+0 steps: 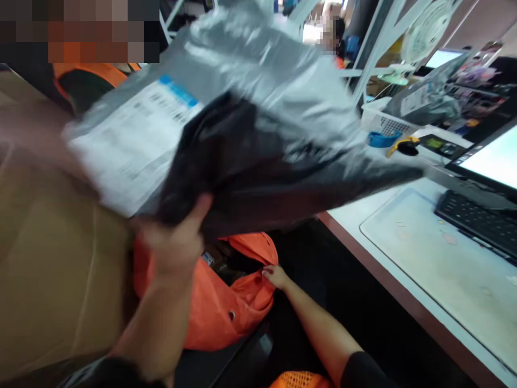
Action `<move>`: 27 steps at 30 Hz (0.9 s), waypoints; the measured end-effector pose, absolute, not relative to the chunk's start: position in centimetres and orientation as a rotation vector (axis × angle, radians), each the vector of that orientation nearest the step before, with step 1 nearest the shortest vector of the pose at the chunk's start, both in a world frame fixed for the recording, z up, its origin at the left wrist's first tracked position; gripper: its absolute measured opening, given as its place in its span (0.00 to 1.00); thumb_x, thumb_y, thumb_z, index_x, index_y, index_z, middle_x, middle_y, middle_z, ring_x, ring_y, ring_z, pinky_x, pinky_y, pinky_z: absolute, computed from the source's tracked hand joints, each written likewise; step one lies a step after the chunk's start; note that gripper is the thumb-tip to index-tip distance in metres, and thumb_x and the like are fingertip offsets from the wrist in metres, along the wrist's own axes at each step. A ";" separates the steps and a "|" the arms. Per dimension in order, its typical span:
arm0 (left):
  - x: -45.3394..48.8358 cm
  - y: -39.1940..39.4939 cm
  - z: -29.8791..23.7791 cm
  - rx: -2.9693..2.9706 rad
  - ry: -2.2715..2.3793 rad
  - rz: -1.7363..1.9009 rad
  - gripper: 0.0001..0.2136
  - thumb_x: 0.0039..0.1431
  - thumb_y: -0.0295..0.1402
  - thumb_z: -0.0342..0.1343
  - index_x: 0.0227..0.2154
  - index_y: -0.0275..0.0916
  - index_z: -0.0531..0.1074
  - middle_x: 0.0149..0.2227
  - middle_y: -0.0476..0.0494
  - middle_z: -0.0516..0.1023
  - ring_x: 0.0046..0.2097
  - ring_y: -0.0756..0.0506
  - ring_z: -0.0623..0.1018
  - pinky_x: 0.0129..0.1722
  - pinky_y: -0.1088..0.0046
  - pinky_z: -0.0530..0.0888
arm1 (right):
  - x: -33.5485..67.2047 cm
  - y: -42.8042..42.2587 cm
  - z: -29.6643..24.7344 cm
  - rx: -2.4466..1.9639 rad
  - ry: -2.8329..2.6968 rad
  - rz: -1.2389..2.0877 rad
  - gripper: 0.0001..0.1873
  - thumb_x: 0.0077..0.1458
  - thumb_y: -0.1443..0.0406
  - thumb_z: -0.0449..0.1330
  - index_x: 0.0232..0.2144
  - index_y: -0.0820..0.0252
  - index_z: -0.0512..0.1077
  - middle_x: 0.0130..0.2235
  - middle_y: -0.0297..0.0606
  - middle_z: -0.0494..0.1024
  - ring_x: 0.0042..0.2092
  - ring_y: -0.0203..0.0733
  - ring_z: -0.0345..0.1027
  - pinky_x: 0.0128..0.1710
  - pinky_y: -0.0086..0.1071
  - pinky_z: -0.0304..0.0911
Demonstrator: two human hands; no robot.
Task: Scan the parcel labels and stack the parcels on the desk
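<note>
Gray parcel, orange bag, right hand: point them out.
Gray parcel [250,140]: head view, on its dark near side.
Orange bag [214,312]: head view, on its outer wall, below the opening.
Right hand [276,276]: head view, middle of the hand, at the bag's rim.

Two hands show: the left hand [177,231] and the right hand [274,277]. Parcels number two, a near parcel [242,59] and a far parcel [438,99], with one label [141,137] on the near one. There are one bag [222,312], one box [60,264], one desk [345,207], one mat [424,258], one keyboard [480,221], one fan [426,29], one basket [386,124] and two screens, a large screen [495,161] and a small screen [443,58].
</note>
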State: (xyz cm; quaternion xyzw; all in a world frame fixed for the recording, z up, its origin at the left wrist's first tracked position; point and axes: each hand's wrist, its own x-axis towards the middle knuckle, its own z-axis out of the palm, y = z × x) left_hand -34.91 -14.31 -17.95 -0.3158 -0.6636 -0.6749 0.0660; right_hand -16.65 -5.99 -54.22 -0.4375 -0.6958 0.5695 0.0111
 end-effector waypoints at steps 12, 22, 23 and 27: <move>-23.2 14.2 -21.6 -1.909 -2.591 -1.890 0.38 0.53 0.56 0.71 0.58 0.36 0.69 0.60 0.24 0.75 0.66 0.23 0.71 0.65 0.47 0.66 | -14.5 -4.6 -53.0 -1.415 -2.062 1.732 0.15 0.69 0.56 0.64 0.39 0.63 0.77 0.38 0.35 0.80 0.38 0.39 0.75 0.44 0.38 0.74; -39.4 -6.7 -45.6 -1.185 -3.121 -1.018 0.17 0.74 0.40 0.50 0.56 0.34 0.72 0.55 0.29 0.78 0.57 0.37 0.78 0.58 0.62 0.74 | -15.5 -3.5 -55.9 -1.397 -1.995 1.904 0.16 0.68 0.56 0.62 0.47 0.63 0.77 0.39 0.39 0.82 0.34 0.39 0.76 0.40 0.36 0.75; -39.7 -9.4 -48.1 -1.167 -3.235 -0.907 0.17 0.72 0.40 0.55 0.55 0.34 0.73 0.56 0.30 0.78 0.58 0.36 0.78 0.59 0.58 0.74 | -15.6 -3.4 -56.3 -1.384 -2.015 1.910 0.16 0.67 0.56 0.61 0.48 0.63 0.78 0.39 0.40 0.82 0.35 0.41 0.77 0.40 0.37 0.75; -37.5 -16.6 -56.2 -1.313 -3.541 -0.518 0.20 0.68 0.42 0.63 0.57 0.38 0.74 0.60 0.36 0.75 0.61 0.35 0.75 0.63 0.45 0.71 | -15.7 -2.9 -57.2 -1.342 -2.100 1.900 0.21 0.63 0.55 0.58 0.49 0.64 0.80 0.39 0.44 0.84 0.37 0.48 0.79 0.43 0.42 0.76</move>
